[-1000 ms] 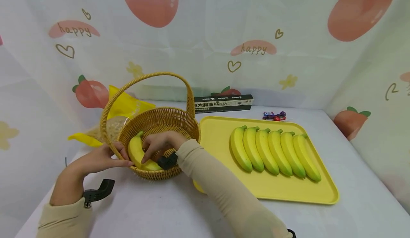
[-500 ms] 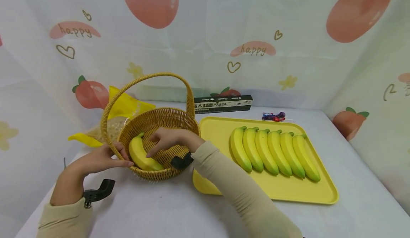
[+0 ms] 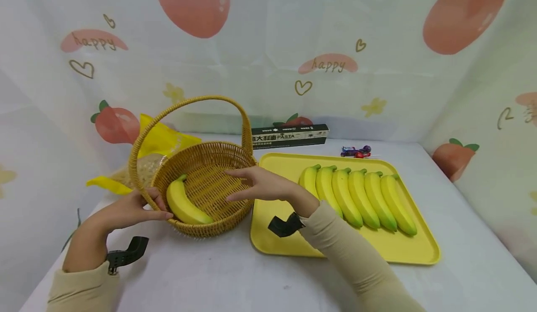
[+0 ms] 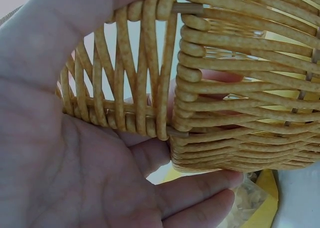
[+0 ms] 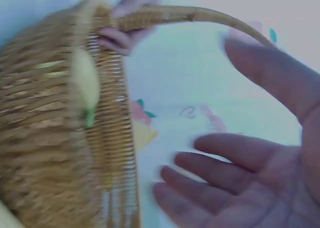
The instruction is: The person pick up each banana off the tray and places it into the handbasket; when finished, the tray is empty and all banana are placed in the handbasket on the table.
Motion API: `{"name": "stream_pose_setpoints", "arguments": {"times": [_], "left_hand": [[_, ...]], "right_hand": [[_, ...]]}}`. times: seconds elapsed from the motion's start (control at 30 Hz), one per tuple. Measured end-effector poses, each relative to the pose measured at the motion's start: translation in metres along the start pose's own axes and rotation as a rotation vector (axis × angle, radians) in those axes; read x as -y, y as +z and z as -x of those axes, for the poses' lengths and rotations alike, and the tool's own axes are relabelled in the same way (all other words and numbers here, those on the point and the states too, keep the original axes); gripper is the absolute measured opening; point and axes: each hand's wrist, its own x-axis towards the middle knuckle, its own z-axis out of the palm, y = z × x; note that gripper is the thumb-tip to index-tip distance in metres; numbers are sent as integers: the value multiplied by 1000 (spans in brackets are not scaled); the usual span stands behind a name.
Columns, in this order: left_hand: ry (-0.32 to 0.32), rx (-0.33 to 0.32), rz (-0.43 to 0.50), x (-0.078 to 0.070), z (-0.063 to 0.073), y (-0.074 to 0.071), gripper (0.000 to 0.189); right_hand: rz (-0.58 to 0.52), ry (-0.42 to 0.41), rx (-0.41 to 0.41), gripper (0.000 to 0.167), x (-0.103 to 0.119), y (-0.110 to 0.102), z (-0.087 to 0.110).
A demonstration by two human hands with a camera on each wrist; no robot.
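Note:
The wicker basket (image 3: 216, 186) stands slightly tilted on the table, with one yellow banana (image 3: 184, 204) lying along its left inner side. My left hand (image 3: 130, 211) grips the basket's left rim at the foot of its handle, thumb over the edge. In the left wrist view, its fingers (image 4: 195, 193) reach round the wickerwork (image 4: 250, 98). Above the basket's right rim is my right hand (image 3: 268, 184), fingers spread and holding nothing. To its right, several bananas (image 3: 349, 200) lie side by side on the yellow tray (image 3: 285, 162); the right forearm partly hides them.
A black pasta box (image 3: 289, 136) lies behind the tray. Wrapped lollipops (image 3: 356, 151) sit at the tray's far edge. A yellow and clear bag (image 3: 168, 137) is behind the basket on the left. A printed curtain (image 3: 251, 46) hangs at the back.
My right hand has let go of the banana in the basket, risen out and moved right towards the tray. My left hand stays on the rim.

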Motion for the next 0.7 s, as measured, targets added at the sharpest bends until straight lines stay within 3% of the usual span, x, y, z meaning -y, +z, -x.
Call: {"name": "stream_pose_setpoints", "arguments": {"times": [0.1,0.23,0.47,0.7], "left_hand": [[8,-5,-9,0,1,-1,20],[27,-8,-2,-2,0,-1,20],[25,-13,2,-3,0,1,20],[14,-11,-13,-2,1,1,19]], "right_hand": [[-87,-42,-98,63,-10,2,15],[-112,-68,-180,63,-25,3,35],[-147,29,-303,62,-56,10,69],[-84,26,-456,57,-83,20,85]]}}
